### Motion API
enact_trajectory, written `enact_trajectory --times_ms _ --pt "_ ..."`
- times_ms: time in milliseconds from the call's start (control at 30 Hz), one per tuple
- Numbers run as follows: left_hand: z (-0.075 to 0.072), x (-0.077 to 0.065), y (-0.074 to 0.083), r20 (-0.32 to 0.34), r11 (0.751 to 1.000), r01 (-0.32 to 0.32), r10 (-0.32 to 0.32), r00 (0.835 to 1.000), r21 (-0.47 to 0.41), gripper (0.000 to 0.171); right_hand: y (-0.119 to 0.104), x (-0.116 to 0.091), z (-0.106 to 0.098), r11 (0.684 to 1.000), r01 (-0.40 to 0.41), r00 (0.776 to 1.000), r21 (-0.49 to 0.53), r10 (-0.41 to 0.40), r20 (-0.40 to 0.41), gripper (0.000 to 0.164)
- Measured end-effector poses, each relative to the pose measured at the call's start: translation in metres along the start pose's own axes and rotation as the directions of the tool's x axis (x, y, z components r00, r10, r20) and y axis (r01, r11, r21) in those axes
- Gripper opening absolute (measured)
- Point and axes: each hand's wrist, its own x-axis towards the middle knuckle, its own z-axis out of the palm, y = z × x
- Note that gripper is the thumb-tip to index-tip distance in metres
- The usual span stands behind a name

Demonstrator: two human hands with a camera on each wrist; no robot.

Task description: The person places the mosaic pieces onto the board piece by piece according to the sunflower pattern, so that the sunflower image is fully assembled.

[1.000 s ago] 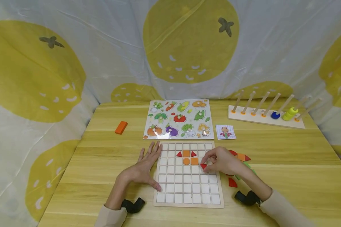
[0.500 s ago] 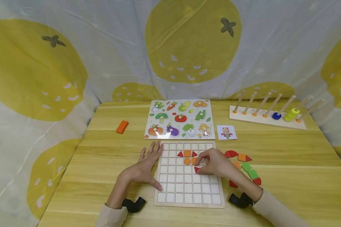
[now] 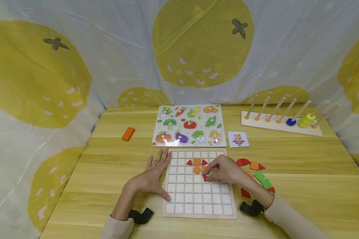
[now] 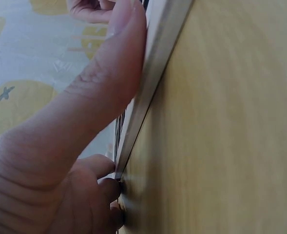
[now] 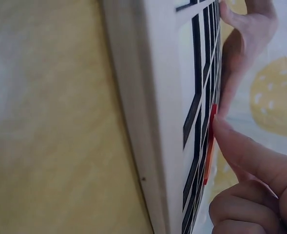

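A right hand [image 3: 225, 168] pinches a red piece [image 3: 205, 179] on a gridded board [image 3: 198, 198]; the left hand [image 3: 148, 179] spreads wide along its edge. Peg rack [image 3: 282, 126] markings [image 3: 268, 115] are illegibly small.

A table [image 3: 86, 186] with a yellow, streaked wood-grain top carries everything, and a pale wooden board [image 3: 187, 198] divided into square cells lies flat on it. Just beyond the board's far edge lies a white rectangular puzzle panel [image 3: 180, 128] printed with coloured vegetables. Past the board's far right corner is a small white card [image 3: 238, 139] bearing a gridded flower picture, and farther off that way a long pale wooden stand [image 3: 272, 124] with upright pegs. An orange rectangular block [image 3: 128, 134] lies well left of the board's far end. Near the board's right edge, flat red, orange and green tiles [image 3: 259, 175] lie loosely scattered.
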Motion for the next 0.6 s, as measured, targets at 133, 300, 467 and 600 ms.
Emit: enact_trajectory --times_ms 133,300,467,600 --pt "0.0 -0.001 0.001 -0.002 1.0 0.002 -0.002 1.0 0.0 0.156 0.0 0.002 0.0 1.0 0.012 1.0 -0.009 -0.012 0.0 0.008" --pt "-0.001 -0.001 0.001 -0.003 1.0 0.0 0.0 1.0 0.003 0.155 0.001 0.005 0.0 1.0 0.021 1.0 0.005 -0.021 0.008 0.009" --pt "-0.001 -0.001 0.0 -0.004 1.0 -0.003 0.003 1.0 0.003 0.155 0.002 0.004 -0.002 0.999 0.027 0.999 0.04 -0.028 0.02 0.008" --pt "0.0 -0.001 0.0 -0.007 1.0 -0.005 0.005 1.0 0.002 0.155 0.006 -0.003 -0.012 0.997 0.041 0.999 0.064 -0.042 0.013 0.01"
